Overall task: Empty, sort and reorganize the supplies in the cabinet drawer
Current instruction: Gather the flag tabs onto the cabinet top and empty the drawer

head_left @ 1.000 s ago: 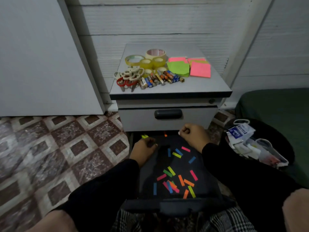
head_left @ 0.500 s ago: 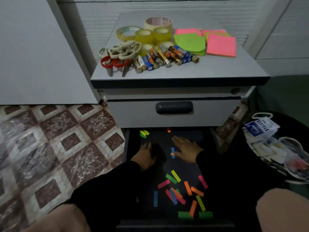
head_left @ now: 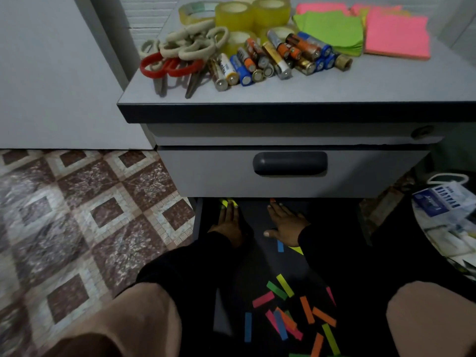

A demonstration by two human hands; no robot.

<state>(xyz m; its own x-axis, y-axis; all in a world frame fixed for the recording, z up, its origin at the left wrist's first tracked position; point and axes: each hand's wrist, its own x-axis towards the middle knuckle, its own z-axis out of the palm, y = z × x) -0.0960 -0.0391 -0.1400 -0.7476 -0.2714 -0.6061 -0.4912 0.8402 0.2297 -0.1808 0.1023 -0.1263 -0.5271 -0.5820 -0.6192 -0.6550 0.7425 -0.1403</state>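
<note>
**Both hands flat at the back of the open bottom drawer**

I see the bottom drawer (head_left: 206, 228) pulled out toward me, its dark floor scattered with small coloured paper strips (head_left: 286, 315), most of them heaped near the front edge between my knees. A blue strip (head_left: 280, 246) and a yellow one lie just behind my right wrist.

My left hand (head_left: 228, 220) lies palm down on the drawer floor with its fingers (head_left: 229, 206) straight and together, their tips reaching a small cluster of yellow-green strips (head_left: 226, 202) right at the back, under the drawer above. I cannot tell whether the tips actually touch those strips. My right hand (head_left: 286, 222) is also flat on the drawer floor, fingers spread apart and thumb out to the side, holding nothing; an orange strip (head_left: 272, 200) sits just beyond its fingertips.

The upper drawer (head_left: 360, 173) is closed, its dark handle (head_left: 289, 163) facing me. On the cabinet top (head_left: 334, 86) the sorted supplies lie in groups: scissors (head_left: 180, 57) with beige and red handles on the left, a pile of batteries (head_left: 273, 60) in the middle, rolls of clear yellowish tape (head_left: 247, 16) behind them, and green sticky notes (head_left: 332, 29) beside pink sticky notes (head_left: 396, 37) on the right.

To my right a white bag (head_left: 448, 202) with printed packaging rests on a dark surface. The floor (head_left: 90, 215) on the left is patterned brown and cream tile.
</note>
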